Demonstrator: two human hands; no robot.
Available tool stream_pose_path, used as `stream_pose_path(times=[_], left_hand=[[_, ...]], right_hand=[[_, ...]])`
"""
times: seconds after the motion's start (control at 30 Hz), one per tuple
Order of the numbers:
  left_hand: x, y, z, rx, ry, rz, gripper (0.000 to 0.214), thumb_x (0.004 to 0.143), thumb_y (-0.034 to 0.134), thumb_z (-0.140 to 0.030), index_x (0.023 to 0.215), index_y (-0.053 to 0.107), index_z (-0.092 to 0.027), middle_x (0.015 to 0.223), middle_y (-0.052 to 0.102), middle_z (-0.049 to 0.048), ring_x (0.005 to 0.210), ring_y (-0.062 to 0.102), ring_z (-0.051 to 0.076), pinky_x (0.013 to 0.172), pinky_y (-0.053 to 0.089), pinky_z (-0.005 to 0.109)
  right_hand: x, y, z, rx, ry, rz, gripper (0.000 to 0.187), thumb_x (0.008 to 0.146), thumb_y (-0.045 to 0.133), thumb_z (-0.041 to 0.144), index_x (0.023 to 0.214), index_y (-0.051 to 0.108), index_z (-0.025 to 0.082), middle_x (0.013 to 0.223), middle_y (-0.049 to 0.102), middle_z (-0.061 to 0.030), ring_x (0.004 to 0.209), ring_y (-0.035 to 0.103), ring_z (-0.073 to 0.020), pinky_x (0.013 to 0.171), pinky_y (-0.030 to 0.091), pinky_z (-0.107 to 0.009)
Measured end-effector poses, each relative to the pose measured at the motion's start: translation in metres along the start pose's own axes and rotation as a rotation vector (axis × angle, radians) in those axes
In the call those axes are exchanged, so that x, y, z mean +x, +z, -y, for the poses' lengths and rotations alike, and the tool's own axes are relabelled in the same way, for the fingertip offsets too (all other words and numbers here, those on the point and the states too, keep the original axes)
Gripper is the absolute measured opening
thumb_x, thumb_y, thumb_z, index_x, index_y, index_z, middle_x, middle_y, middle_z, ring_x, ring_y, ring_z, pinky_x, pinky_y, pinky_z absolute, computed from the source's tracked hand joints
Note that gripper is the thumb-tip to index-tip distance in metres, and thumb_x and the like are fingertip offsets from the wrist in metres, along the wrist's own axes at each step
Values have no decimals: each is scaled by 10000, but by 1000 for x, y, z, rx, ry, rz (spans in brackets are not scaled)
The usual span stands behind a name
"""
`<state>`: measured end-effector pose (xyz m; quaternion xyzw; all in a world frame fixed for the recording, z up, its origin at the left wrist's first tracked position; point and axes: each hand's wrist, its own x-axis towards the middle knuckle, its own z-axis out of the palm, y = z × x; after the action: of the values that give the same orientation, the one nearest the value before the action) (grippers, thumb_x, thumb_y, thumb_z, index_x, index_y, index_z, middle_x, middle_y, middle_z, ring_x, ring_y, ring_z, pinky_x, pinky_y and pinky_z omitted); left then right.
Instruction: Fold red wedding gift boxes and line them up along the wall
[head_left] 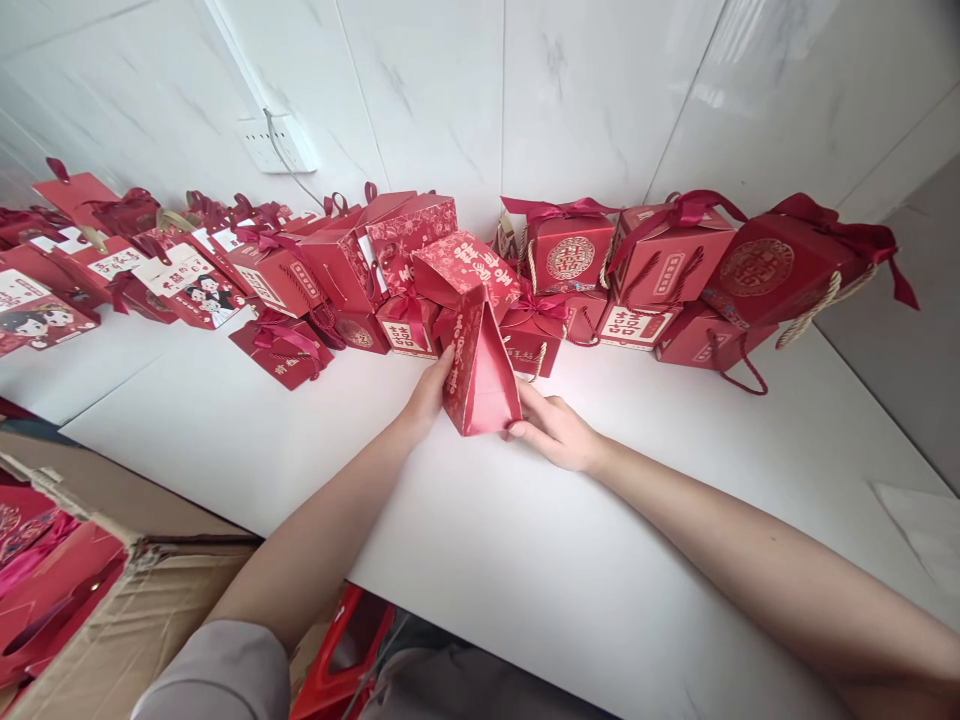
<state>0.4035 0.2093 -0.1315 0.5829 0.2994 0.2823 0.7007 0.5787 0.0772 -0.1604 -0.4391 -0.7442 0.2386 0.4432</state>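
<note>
Red box (pixel 482 380) — left hand (pixel 429 400) and right hand (pixel 556 430) hold it.

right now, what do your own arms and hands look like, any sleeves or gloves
The left arm has a plain greyish short sleeve; the right arm is bare as far as it shows. The left hand and right hand wear no gloves, and no watch shows. Some fingers are hidden, so rings can't be ruled out.

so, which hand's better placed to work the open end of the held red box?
Probably the right hand: its thumb is at the lower right corner of the red box's open end. The left hand is against the printed left side.
</note>
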Motion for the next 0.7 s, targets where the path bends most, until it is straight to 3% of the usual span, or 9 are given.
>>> stream_pose_path(times=[0.17,0.27,0.43,0.53,0.7], left_hand=[[4,-9,0,42,64,-125,604,872,531,-703,1114,711,-179,1222,728,93,1242,618,311,1073,473,403],[6,-10,3,67,62,-190,622,862,540,-710,1114,711,-168,1216,731,106,1231,625,315,1047,479,393],[3,-9,4,190,138,-217,609,873,534,-693,1089,725,-157,1168,746,109,1163,654,307,997,487,374],[-2,-8,2,332,194,-204,601,881,527,-685,1082,736,-159,1142,753,96,1109,664,297,967,482,361],[-7,-5,0,413,218,-117,606,904,481,-684,1058,728,-152,1098,757,90,1054,665,285,897,477,346]], right_hand=[[1,4,9,38,75,-107,630,1023,483,455,1555,219,244,934,691,-27,712,681,-186,728,555,-326],[3,6,14,17,136,-174,564,1014,503,453,1496,303,238,881,697,-13,685,679,-183,697,542,-314],[5,7,18,-74,203,-333,186,1019,474,433,1025,503,249,699,629,26,604,613,-165,633,484,-284],[5,6,20,-206,179,-371,262,987,481,384,776,416,245,624,545,34,528,496,-143,548,401,-271],[6,6,27,-239,140,-380,254,937,470,307,707,390,234,579,471,38,506,435,-130,527,346,-268]])
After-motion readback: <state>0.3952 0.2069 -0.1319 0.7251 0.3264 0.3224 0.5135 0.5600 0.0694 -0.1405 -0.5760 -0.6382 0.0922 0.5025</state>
